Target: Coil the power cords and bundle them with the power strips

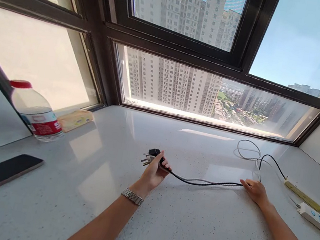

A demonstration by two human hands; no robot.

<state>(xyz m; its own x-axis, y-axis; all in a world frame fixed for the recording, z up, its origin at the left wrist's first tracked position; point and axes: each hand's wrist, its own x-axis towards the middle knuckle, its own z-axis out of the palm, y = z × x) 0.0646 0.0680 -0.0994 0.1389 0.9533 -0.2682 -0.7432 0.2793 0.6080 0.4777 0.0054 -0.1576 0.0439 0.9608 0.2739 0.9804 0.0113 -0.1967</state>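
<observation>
The left hand (155,171) pinched what looked like two plugs, black and white (150,156), above the pale speckled stone sill (184,230), while the right hand (254,190) pressed flat on their thin cords (207,182).

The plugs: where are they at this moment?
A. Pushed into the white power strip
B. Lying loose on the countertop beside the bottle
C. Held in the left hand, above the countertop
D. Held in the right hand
C. The left hand grips the plugs, black and white, while the right hand rests on the cords farther along.
</observation>
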